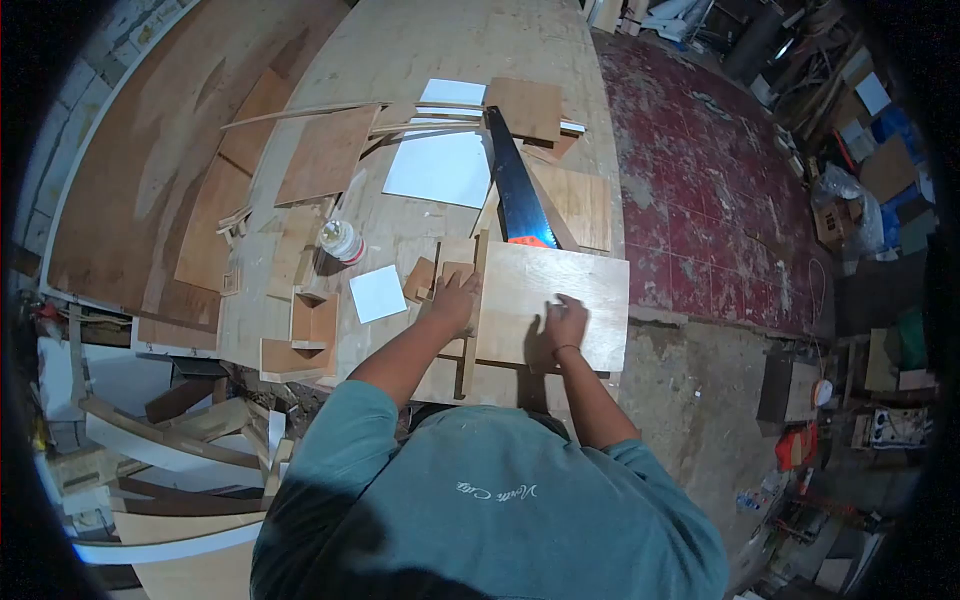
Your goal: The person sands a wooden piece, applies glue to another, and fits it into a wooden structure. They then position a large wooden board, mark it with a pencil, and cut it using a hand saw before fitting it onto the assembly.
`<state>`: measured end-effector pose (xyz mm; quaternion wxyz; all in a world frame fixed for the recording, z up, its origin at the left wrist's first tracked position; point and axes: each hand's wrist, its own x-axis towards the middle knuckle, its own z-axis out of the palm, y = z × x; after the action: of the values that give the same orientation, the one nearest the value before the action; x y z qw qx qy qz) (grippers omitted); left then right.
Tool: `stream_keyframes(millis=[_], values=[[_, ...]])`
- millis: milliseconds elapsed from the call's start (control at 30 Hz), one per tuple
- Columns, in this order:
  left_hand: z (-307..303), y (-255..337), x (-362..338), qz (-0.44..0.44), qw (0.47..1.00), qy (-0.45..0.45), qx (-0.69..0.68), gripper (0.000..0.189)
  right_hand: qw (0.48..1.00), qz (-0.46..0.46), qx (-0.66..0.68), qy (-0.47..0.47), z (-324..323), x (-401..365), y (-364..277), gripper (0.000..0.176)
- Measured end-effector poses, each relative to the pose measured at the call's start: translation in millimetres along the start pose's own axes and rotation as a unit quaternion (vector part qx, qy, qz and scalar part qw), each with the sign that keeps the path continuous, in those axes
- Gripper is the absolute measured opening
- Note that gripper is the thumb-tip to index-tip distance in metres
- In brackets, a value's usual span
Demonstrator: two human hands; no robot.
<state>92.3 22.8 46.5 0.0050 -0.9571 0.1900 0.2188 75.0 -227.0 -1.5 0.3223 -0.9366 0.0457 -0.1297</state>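
A pale plywood board [520, 335] lies on the bench right in front of me. Along its left edge runs a narrow wooden strip [482, 250]. My left hand [457, 303] rests at this strip with bent fingers against it. Over the middle of the board is my right hand [568, 322], its fingers drawn together. Whatever may be between them is too small to make out. A handsaw [518, 190] with an orange part at its near end lies just beyond the board. Small brown wood pieces [418, 278] lie beside my left hand.
A white jar [342, 242] and a white square [378, 294] lie left of my hands. Further off are white panels [440, 165], plywood pieces [325, 155] and thin strips [300, 112]. An open wooden box [313, 330] stands at the bench's near left. Right of the bench is red floor [690, 180].
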Motion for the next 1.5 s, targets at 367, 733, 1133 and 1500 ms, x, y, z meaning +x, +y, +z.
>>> stream_keyframes(millis=[367,733,1133,1500], values=[[70,-41,2,-0.302,0.841,0.216,-0.393,0.079,0.956,0.279,0.082,-0.051,-76,19,135,0.040],[20,-22,-10,-0.365,0.706,0.273,-0.542,0.061,0.946,0.318,0.057,0.007,-43,27,157,0.045],[11,-76,-62,-0.166,0.449,0.008,-0.878,0.037,0.973,0.122,-0.031,-0.191,-70,106,106,0.049],[-7,-109,-70,-0.102,0.402,0.154,-0.897,0.041,0.878,0.316,0.352,-0.075,-88,126,134,0.049]])
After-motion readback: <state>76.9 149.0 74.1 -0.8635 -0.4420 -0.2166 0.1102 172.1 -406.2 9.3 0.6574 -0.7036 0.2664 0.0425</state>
